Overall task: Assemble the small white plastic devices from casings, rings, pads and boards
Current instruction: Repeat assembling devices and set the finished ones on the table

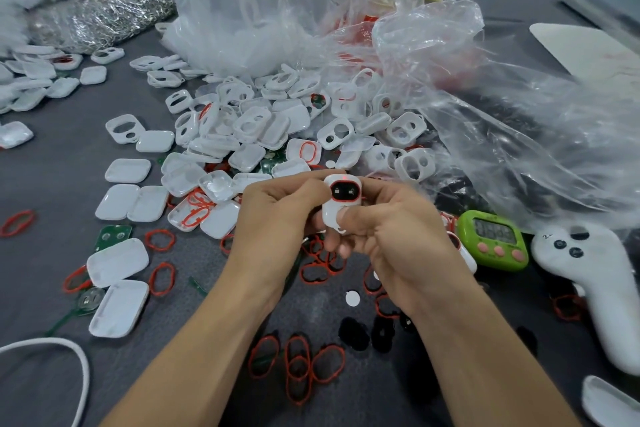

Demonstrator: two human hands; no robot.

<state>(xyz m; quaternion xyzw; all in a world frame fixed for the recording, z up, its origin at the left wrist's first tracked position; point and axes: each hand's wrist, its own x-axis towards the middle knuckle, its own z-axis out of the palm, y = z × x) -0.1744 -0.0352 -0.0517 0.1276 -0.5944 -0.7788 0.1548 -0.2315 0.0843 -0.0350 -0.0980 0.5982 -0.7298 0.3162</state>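
Both my hands hold one small white device (337,206) upright over the grey table. It shows a black pad with two buttons, a red rim and a small red light on top. My left hand (277,215) grips its left side; my right hand (391,239) grips the right side with the thumb pressed on its lower front. Behind lies a heap of white casings (263,128), some with two holes, some plain lids. Red rings (298,367) lie scattered near my wrists. Black pads (353,333) sit under my right forearm. Green boards (112,236) lie at the left.
Large clear plastic bags (450,80) pile up at the back and right. A green digital timer (493,239) and a white controller (595,288) lie to the right. A white cable (81,367) curves at the lower left. A bag of metal parts (100,17) sits far left.
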